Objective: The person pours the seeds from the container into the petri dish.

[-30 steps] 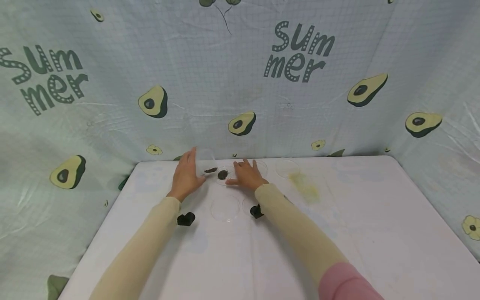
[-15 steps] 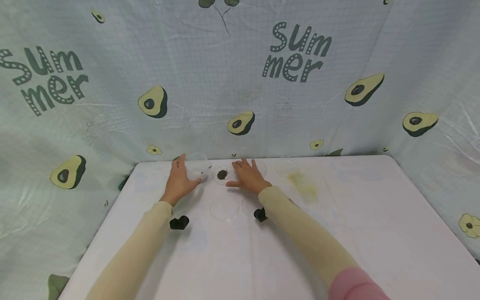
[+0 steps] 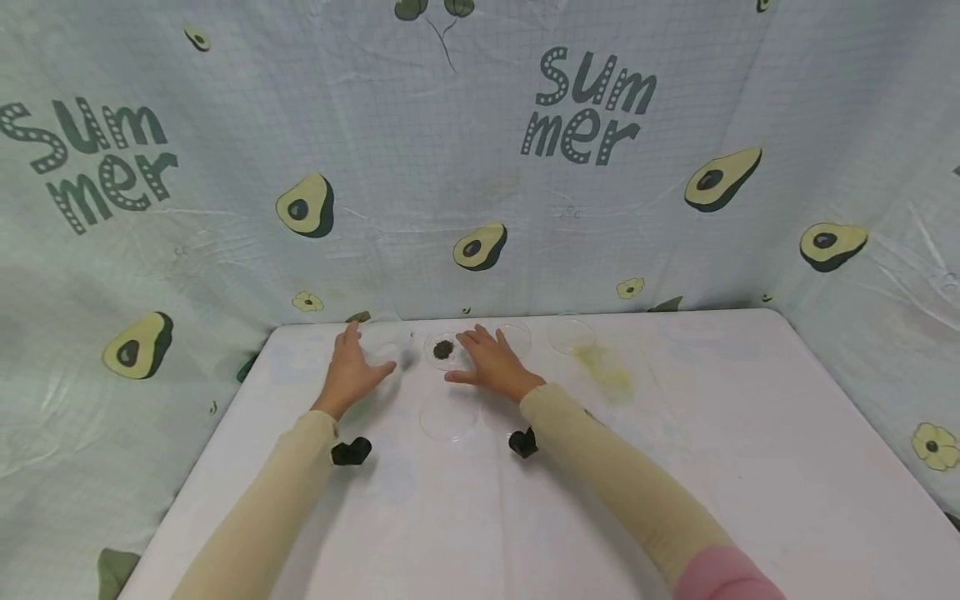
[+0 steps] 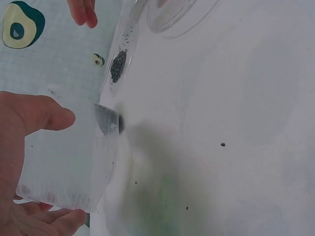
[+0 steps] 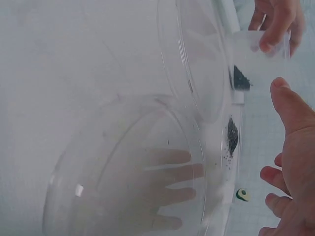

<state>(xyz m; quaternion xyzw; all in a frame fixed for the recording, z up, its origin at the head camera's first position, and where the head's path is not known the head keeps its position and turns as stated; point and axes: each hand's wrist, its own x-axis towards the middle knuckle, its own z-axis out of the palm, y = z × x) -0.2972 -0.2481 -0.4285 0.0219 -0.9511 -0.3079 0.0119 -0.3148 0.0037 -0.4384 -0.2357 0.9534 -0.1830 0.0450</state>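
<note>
Grains (image 3: 443, 349), dark and tiny, lie in a clear dish (image 3: 429, 350), and left of that dish my left hand (image 3: 348, 371) grips a clear tub (image 4: 64, 162) with more inside, while right of the dish my right hand (image 3: 495, 364) holds nothing.

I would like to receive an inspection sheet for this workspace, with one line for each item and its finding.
Surface: white table with a yellowish patch toward the back.
Job's things: clear container with dark grains inside; round clear dish with a small dark pile.
Clutter: other round clear pieces, dishes or lids; stray specks.
Left grip: left hand holds the clear container.
Right grip: right hand open near the round clear dish; contact unclear.
Cables: nothing seen.
Surroundings: backdrop printed with avocados and "summer".
</note>
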